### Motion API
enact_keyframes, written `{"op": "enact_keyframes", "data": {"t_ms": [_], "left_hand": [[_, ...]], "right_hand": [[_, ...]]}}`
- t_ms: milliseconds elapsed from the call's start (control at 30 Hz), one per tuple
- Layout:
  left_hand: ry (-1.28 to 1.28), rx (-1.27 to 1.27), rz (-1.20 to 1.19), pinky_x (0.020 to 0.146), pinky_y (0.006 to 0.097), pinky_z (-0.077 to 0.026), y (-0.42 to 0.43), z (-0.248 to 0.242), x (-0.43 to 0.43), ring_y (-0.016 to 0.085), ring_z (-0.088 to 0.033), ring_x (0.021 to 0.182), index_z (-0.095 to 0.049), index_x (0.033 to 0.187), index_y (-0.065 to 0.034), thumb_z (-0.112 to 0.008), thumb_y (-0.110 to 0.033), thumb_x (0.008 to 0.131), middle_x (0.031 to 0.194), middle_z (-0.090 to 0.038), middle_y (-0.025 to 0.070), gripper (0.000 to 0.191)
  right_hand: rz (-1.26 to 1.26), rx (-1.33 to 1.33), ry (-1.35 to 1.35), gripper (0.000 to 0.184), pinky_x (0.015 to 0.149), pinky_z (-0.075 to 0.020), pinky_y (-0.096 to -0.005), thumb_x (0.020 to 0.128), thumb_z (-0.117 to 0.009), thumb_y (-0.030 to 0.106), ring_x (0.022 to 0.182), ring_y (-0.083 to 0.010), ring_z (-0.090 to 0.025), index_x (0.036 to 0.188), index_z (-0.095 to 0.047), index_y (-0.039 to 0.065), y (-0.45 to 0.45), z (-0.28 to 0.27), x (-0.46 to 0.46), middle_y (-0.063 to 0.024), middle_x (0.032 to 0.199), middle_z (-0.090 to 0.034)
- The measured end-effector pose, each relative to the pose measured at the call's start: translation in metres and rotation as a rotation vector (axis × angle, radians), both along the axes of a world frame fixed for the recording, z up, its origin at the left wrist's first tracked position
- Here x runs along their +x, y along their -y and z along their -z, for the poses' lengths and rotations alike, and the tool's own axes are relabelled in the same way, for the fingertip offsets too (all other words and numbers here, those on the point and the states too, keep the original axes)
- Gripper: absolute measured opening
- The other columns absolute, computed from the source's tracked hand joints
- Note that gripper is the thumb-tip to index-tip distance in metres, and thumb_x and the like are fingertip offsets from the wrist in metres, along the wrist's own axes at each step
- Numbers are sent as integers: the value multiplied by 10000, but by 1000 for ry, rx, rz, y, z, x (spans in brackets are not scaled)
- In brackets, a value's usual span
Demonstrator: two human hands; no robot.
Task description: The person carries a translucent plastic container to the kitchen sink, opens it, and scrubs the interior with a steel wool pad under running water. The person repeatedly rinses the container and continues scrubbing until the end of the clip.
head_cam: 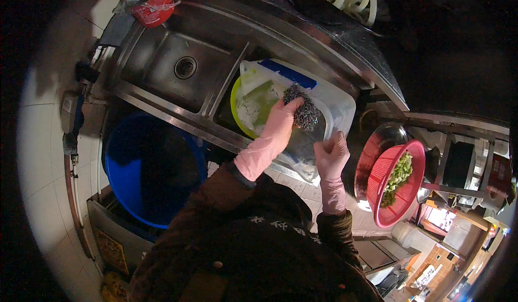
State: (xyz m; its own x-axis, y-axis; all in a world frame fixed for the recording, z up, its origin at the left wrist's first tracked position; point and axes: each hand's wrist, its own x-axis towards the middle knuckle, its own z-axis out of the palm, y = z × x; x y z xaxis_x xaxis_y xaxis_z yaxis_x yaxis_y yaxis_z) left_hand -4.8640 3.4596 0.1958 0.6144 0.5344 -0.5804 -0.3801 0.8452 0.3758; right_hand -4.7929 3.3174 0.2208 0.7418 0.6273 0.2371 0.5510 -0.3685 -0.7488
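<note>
My left hand, in a pink glove, grips a steel wool scouring pad over a translucent plastic container. That container has a blue clip or strip along one side and is tilted over the right sink basin. My right hand, also gloved in pink, is closed on the container's near right rim. Beneath the container a lime-green basin holds sudsy water.
The left sink basin has a drain. A large blue tub stands in front of it. To the right, a pink colander of chopped greens rests by a metal bowl. A red package sits at the sink's back left corner.
</note>
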Motion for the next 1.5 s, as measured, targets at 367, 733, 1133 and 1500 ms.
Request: {"op": "enact_keyframes", "data": {"t_ms": [367, 733, 1133, 1500], "left_hand": [[-138, 83, -27, 526, 292, -498, -30, 45, 17, 140, -635, 668, -648, 982, -2, -677, -193, 847, 852, -666, 49, 236], [-66, -124, -26, 456, 295, -487, -30, 56, 25, 158, -646, 622, -660, 931, -48, -660, -250, 870, 781, -665, 45, 211], [-583, 328, 89, 770, 404, -524, -151, 190, 4, 245, -674, 920, -633, 1117, -34, -695, -241, 845, 1034, -698, 97, 348], [-814, 1706, 918, 973, 461, -465, -36, 200, -23, 375, -503, 1212, -468, 1399, -106, -719, -76, 761, 1356, -485, 139, 687]], "right_hand": [[4, 8, -58, 294, 511, -337, -228, 697, -663, -10, 554, -74, -355, 732, -382, 67, 3, 2, 2, 6, 596, -369], [-10, -46, -6, 265, 507, -411, -257, 672, -703, 3, 517, -127, -462, 760, -462, 67, 5, 4, 4, -30, 622, -456], [-140, -133, 167, 280, 507, -421, -274, 656, -716, 20, 518, -125, -442, 733, -454, 86, 18, 7, 1, -18, 626, -454], [53, -34, 184, 291, 524, -335, -225, 812, -688, 31, 580, -48, -369, 691, -424, 45, -14, -18, 45, 34, 594, -397]]}}
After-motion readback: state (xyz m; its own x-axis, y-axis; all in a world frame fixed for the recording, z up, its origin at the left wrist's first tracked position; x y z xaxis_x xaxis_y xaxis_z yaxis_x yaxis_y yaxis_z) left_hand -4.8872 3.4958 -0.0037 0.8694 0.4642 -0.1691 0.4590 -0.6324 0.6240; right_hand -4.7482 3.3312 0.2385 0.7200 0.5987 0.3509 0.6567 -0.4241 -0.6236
